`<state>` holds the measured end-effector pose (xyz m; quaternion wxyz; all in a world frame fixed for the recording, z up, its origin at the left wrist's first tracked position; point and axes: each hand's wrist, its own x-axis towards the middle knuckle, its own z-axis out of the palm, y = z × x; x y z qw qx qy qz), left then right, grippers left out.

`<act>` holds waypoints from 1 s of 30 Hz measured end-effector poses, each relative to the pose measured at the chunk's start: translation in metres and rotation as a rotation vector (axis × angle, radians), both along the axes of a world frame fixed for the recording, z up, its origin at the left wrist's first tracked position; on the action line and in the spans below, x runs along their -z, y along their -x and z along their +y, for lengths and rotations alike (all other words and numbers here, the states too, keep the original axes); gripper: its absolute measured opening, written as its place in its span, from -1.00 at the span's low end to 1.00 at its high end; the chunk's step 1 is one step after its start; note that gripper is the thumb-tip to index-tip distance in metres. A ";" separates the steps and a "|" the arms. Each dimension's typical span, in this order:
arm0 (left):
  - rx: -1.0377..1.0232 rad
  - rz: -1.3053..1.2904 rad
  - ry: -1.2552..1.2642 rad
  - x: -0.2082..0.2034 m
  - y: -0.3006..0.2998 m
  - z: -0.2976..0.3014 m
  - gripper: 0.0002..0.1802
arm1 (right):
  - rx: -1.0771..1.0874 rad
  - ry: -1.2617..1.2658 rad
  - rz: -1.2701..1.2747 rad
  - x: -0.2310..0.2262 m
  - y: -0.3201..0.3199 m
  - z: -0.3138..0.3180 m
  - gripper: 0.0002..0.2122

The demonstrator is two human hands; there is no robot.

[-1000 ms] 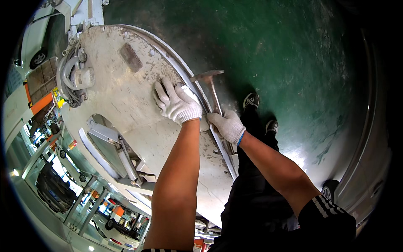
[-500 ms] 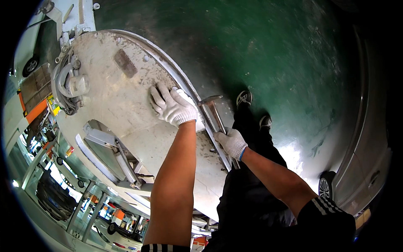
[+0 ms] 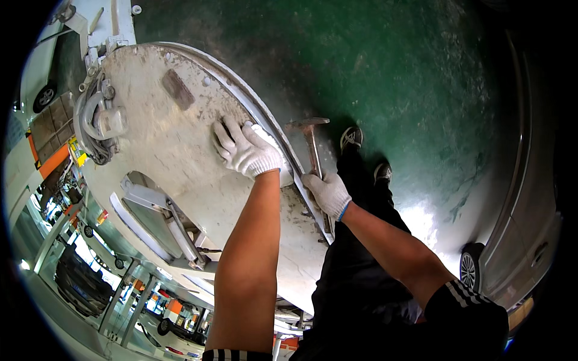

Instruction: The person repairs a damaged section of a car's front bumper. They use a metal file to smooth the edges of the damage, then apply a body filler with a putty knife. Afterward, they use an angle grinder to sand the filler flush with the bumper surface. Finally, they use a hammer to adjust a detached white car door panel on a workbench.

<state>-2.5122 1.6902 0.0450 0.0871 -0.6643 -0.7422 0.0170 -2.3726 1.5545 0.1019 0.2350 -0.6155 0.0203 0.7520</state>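
My right hand (image 3: 328, 195), in a white knit glove, is closed round the handle of a hammer (image 3: 313, 153). The hammer's rusty metal head points away from me, just off the table's rim. My left hand (image 3: 245, 147), gloved the same way, lies flat with its fingers spread on the worn pale table (image 3: 180, 141) near its curved edge. A smooth white piece (image 3: 285, 174) shows beside and partly beneath that palm; the glove hides most of it, so its kind cannot be told.
A brown block (image 3: 178, 89) lies farther along the tabletop. At the far left sit coiled grey hoses (image 3: 96, 123). An opening with a metal cylinder (image 3: 180, 239) is cut into the table. A car (image 3: 512, 228) stands at right on the green floor (image 3: 397, 78).
The hammer's head has swung slightly up and to the right, away from the table's rim. My right hand has moved up a little; my left hand stays nearly in place.
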 end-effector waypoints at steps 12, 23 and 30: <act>-0.024 -0.024 0.048 -0.007 -0.005 0.003 -0.39 | -0.042 0.054 0.036 -0.001 0.003 -0.028 -0.65; 0.034 -0.032 -0.024 -0.005 -0.003 0.000 -0.39 | 0.008 0.113 0.135 -0.005 0.014 -0.064 -0.73; 0.017 -0.024 -0.005 -0.004 -0.004 0.002 -0.40 | 0.055 0.125 0.100 -0.013 0.015 -0.078 -0.76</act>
